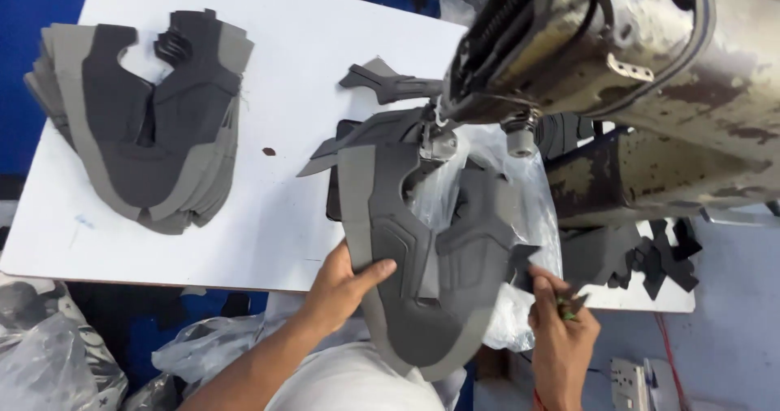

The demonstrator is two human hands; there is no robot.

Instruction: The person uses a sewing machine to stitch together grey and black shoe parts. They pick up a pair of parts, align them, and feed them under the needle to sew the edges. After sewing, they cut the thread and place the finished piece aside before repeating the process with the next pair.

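Observation:
A grey shoe upper piece, light grey at its border and dark grey inside, lies under the needle of a worn sewing machine. My left hand grips its lower left edge, thumb on top. My right hand is at the piece's right side, fingers pinched on a small dark item with a green bit; what it is cannot be told. A clear plastic bag lies beneath the piece.
A stack of similar grey upper pieces sits at the left of the white table. Small dark cut pieces lie at the right, and another dark piece behind the needle. Plastic bags hang below left.

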